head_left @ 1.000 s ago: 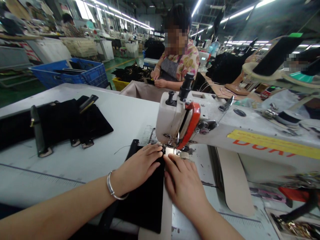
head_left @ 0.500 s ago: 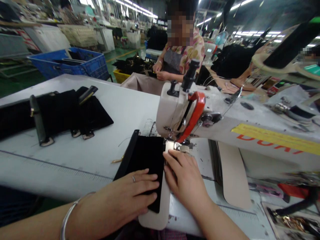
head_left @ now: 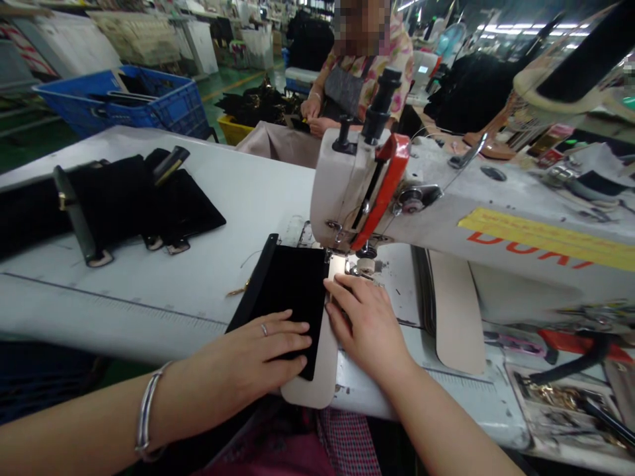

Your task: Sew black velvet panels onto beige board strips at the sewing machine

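A black fabric piece (head_left: 292,284) lies on a beige panel (head_left: 322,370) at the sewing machine (head_left: 347,185), its top right corner under the needle area. My left hand (head_left: 260,350) rests flat on the black piece, fingers stretched out. On the beige strip at the right edge, close below the presser foot, my right hand (head_left: 364,317) presses with its fingers extended. A dark strip (head_left: 258,277) runs along the left side of the black piece, with a small gold-coloured zipper pull (head_left: 238,289) beside it.
Black pieces with straps (head_left: 124,205) lie on the left of the white table (head_left: 268,178). Beige panels (head_left: 456,317) are stacked right of the needle. A tray of metal parts (head_left: 560,396) is at lower right. Beyond stand a blue crate (head_left: 124,109) and a co-worker (head_left: 362,79).
The view has tilted down, so the machine and table appear higher in the picture. Both hands keep about the same places on the black piece and beige panel.
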A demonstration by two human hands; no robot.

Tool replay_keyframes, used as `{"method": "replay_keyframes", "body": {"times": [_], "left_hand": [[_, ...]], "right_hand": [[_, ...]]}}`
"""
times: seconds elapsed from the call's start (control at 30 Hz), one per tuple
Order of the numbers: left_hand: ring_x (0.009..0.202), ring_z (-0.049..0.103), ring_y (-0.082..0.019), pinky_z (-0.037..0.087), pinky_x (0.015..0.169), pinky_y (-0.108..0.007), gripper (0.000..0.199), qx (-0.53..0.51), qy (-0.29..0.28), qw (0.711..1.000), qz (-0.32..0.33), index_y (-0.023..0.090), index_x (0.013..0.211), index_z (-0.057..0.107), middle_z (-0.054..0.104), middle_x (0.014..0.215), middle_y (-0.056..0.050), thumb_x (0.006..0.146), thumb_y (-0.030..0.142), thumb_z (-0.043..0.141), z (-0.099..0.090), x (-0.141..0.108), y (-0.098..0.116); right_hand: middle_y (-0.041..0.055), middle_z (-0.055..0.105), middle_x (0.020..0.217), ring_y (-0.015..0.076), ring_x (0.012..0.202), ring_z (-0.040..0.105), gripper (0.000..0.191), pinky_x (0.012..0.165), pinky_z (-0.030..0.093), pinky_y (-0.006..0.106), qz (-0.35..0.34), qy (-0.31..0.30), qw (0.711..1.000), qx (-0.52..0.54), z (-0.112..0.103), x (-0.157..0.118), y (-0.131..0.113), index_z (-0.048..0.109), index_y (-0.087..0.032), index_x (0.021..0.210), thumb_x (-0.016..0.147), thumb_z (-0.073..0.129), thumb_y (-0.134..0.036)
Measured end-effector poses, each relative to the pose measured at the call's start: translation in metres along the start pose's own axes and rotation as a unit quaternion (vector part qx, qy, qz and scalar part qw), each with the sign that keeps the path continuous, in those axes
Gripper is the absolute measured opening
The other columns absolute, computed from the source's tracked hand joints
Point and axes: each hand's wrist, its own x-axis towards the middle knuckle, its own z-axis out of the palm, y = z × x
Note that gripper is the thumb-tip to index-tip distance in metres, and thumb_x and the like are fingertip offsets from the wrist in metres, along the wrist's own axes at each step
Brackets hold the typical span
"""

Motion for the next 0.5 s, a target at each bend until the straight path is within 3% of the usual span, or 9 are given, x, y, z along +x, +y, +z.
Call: {"method": "replay_keyframes", "body": {"times": [0.3,0.5], "left_hand": [[0.129,0.052,-0.019,0.035,0.119,-0.040,0.030,0.027,0.032,0.999,-0.008,0.018,0.115,0.066,0.066,0.125,-0.005,0.093,0.008,0.048,0.000,0.005,0.003],[0.132,0.050,-0.020,0.033,0.120,-0.041,0.030,0.053,0.006,0.999,-0.008,0.018,0.116,0.065,0.063,0.130,-0.005,0.093,0.010,0.048,-0.001,0.010,-0.009]], "right_hand": [[0.0076,0.056,0.130,0.0243,0.119,0.049,0.037,0.099,0.039,0.045,-0.003,0.006,1.000,0.001,0.000,0.000,-0.002,0.054,-0.024,0.135,0.099,0.049,-0.026],[0.0072,0.056,0.130,0.0256,0.119,0.049,0.038,0.098,0.039,0.046,-0.003,0.005,1.000,-0.002,0.002,0.000,-0.002,0.052,-0.024,0.136,0.098,0.050,-0.024]]}}
